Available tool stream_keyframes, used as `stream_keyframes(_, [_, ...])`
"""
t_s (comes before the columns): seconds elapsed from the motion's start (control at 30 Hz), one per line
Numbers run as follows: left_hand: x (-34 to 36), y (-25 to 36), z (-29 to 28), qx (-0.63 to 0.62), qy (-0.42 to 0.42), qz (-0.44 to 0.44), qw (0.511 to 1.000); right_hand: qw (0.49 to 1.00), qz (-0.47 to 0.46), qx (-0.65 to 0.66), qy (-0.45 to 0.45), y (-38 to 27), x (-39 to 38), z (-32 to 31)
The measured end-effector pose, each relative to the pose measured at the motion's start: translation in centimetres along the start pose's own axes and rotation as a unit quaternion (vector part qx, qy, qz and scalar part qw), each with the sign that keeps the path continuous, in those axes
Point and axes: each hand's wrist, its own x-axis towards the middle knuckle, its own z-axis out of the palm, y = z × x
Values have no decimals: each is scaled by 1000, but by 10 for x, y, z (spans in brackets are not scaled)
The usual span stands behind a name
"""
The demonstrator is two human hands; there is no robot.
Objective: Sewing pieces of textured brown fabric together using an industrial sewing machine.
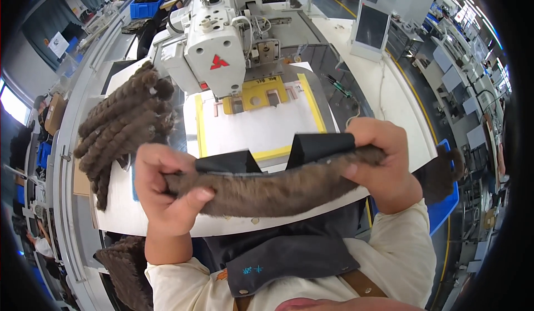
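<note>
A curved strip of brown fur [272, 195] is stretched between my hands above the near edge of the worktable [119, 214]. My left hand [173, 186] pinches its left end with thumb and fingers. At the other end, my right hand [384, 161] has its fingers closed round the fur. Black fabric flaps [320, 147] stand up along the strip's far edge, with a gap between them. Beyond the strip, under the white sewing machine [211, 47], lies a white sheet [245, 130] with yellow tape borders and a yellow template [256, 100] on it.
A stack of brown fur pieces [125, 116] lies left of the machine. More fur [125, 272] hangs below the table's left side. At the right are a blue bin [445, 205] and a fur piece [448, 166]. A screen [371, 26] and green-handled tool [337, 85] lie farther back.
</note>
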Motion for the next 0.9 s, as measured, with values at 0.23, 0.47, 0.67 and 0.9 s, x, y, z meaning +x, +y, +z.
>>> stream_keyframes(0.23, [36,-69,-11,-3,-186,-285,940,961,267,64,-27,89,6,19])
stream_keyframes(0.47, [25,-152,-12,97,-280,-304,905,905,399,26,-144,185,11,43])
stream_keyframes(0.67, [49,-185,-7,12,-132,-326,936,919,389,38,-42,210,44,54])
stream_keyframes(0.9, [44,-204,-13,143,31,-302,942,918,392,-28,58,218,37,23])
